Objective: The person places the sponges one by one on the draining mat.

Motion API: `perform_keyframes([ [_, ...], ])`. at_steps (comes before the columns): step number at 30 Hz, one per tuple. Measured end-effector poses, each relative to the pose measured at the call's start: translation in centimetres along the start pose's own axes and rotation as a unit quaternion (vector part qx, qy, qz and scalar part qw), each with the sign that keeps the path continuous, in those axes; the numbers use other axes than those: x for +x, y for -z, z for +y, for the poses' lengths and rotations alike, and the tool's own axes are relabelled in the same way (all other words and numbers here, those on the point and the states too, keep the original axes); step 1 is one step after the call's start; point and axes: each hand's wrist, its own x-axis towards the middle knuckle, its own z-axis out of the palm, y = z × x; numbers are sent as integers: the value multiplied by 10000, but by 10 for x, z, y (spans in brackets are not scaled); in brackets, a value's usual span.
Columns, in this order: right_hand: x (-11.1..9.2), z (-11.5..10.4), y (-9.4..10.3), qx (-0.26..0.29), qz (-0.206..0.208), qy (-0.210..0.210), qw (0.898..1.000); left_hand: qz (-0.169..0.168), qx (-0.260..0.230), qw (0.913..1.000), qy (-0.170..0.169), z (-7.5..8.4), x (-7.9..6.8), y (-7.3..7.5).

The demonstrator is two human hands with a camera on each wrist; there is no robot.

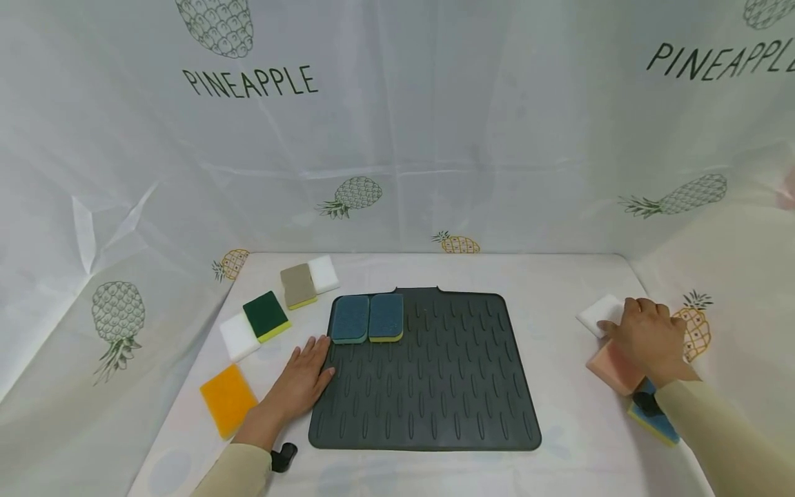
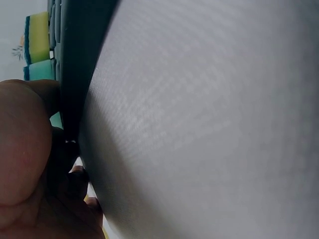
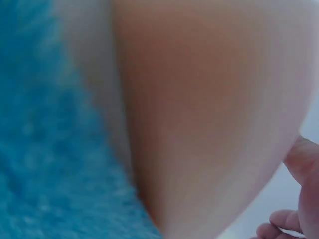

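Note:
My left hand lies with its fingers stretched out along the left edge of a dark grey ridged mat. In the left wrist view, the left thumb lies beside the mat's rim. On the mat's far left corner, two blue-topped sponges sit side by side. At the far right, my right hand has its thumb and curled fingers at a white sponge, pinching its right part, which is hidden under the hand. A pinkish-orange sponge lies below that hand, and a blue and yellow sponge beneath the wrist.
Left of the mat lie an orange sponge, a dark green and yellow one, a grey-brown one and two white ones. A pineapple-printed sheet hangs behind and around the table.

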Motion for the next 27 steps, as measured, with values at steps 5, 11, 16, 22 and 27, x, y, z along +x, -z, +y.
perform_keyframes([
  [5,1,-2,1,-55,69,-165,9998,-10,-11,10000,-14,-1,-1,-1],
  [11,0,-7,3,-163,120,-270,9994,-12,-19,10000,-10,-2,-1,-1],
  [16,0,-13,0,-192,223,-183,9994,-8,-61,10000,-19,-2,-1,-1],
  [22,1,-15,-3,-185,104,-107,9997,-4,-54,10000,-15,-1,-1,0],
  [27,4,-18,-5,-193,360,74,9991,21,-88,10000,-28,1,-1,2],
])
